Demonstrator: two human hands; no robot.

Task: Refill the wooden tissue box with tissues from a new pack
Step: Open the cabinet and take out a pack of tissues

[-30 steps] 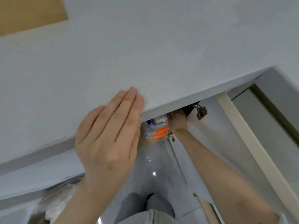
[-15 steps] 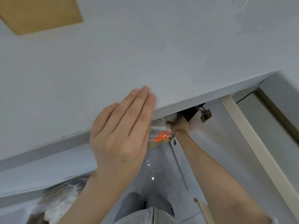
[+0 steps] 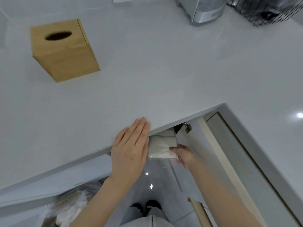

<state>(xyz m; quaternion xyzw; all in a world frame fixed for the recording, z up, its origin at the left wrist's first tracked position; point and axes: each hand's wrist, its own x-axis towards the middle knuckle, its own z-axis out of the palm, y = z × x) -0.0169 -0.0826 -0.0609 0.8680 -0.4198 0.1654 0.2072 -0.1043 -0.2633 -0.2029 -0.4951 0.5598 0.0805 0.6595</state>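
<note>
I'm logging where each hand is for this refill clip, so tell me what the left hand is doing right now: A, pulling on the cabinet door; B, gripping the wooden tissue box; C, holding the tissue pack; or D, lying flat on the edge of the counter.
D: the left hand lies flat with straight fingers on the counter edge, while the right hand holds the tissue pack below it.

no readable text or labels anywhere.
</note>
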